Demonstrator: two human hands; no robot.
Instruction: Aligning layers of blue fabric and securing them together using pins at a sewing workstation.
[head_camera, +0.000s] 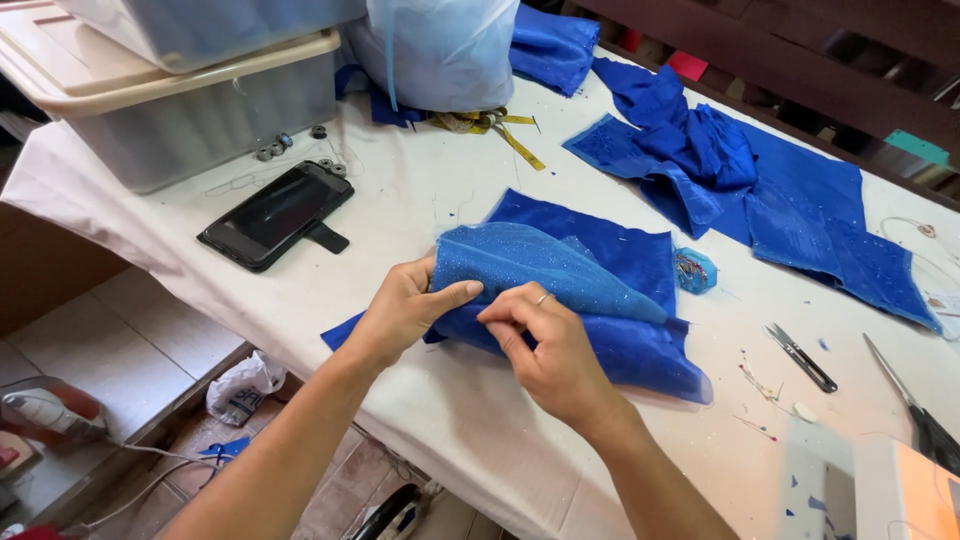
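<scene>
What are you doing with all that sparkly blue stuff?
A person is working at a white-covered table. Both hands grip a folded piece of blue fabric: the left hand pinches its glittery sheer top layer at the near edge, and the right hand presses beside it. More blue fabric pieces lie farther back, small snips sit to the right, and a phone lies to the left.

White-clothed table over tiled floor

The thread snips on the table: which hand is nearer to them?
Right. The right hand pinches the blue fabric just left of the thread snips; the left hand lies farther left, beyond it.
</scene>
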